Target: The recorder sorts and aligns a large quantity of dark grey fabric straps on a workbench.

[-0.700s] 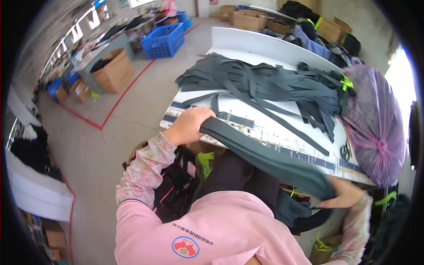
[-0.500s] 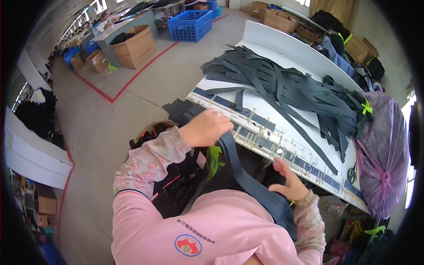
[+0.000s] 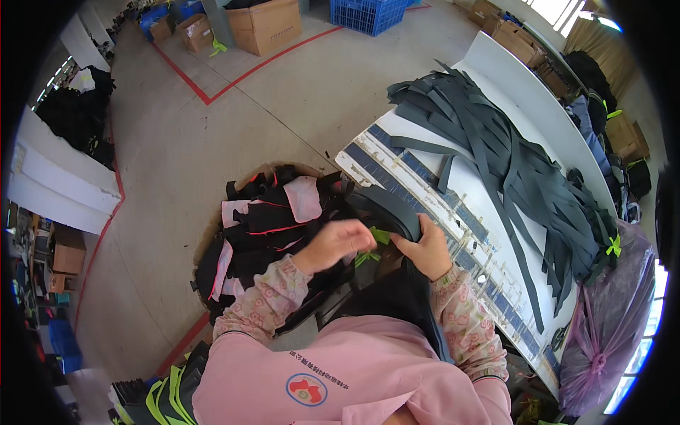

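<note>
My left hand [image 3: 334, 243] and my right hand [image 3: 427, 248] meet just below the near edge of the white table [image 3: 525, 92]. Between them they grip a folded bundle of dark grey fabric strips [image 3: 386, 207]. A bright green tie [image 3: 374, 241] shows between my fingers under the bundle. The bundle hangs over a round container of black and pink fabric scraps [image 3: 273, 219] on the floor. A large heap of loose dark grey strips [image 3: 513, 163] lies spread across the table beyond my hands.
A translucent purple bag [image 3: 609, 326] stands at the table's right end. Cardboard boxes [image 3: 263, 23] and a blue crate [image 3: 372, 13] stand far off on the floor past red floor lines. A white bench with black cloth [image 3: 67, 152] is at left.
My hands have come together off the table and down toward my lap. The long strip bundle that was stretched between them is now folded and held over the scrap container.
</note>
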{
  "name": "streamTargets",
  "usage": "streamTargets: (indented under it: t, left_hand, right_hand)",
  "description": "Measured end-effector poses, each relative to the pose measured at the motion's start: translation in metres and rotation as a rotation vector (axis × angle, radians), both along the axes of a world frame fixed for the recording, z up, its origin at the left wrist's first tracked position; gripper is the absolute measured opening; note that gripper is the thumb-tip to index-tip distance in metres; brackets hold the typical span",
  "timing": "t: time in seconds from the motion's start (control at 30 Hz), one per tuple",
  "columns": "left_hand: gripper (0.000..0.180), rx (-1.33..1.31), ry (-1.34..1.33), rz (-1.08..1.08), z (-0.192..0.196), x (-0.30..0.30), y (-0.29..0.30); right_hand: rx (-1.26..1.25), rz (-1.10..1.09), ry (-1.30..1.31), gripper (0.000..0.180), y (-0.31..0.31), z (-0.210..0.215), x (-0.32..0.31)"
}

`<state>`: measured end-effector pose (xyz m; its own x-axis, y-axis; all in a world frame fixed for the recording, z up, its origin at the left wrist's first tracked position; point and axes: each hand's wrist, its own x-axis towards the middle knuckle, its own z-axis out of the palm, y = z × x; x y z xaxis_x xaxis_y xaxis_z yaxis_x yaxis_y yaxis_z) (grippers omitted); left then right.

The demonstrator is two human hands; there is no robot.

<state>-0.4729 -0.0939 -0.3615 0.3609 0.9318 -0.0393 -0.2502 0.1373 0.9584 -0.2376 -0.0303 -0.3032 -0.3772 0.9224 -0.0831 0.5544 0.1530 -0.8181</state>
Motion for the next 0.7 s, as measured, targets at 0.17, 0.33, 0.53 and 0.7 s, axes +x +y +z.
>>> streamTargets:
  t: [0.17,0.33,0.53,0.7]
  left_hand:
    - [0.095,-0.36,-0.867,-0.351,-0.073,0.063,0.007]
    - [0.09,-0.185,-1.282,0.428,-0.032,0.039,0.07]
    - [0.079,0.014,-1.033,0.507,0.015,-0.001,0.109]
    - [0.074,0.102,-0.911,0.453,0.052,0.012,0.115]
  right_hand:
    - [-0.129,0.003,0.221,0.04,-0.008,0.01,-0.02]
    - [-0.057,0.037,0.145,0.042,-0.024,-0.009,-0.013]
    - [0.072,0.046,0.29,0.058,-0.034,-0.031,-0.027]
    - [0.078,0.041,0.228,0.057,-0.021,-0.03,-0.025]
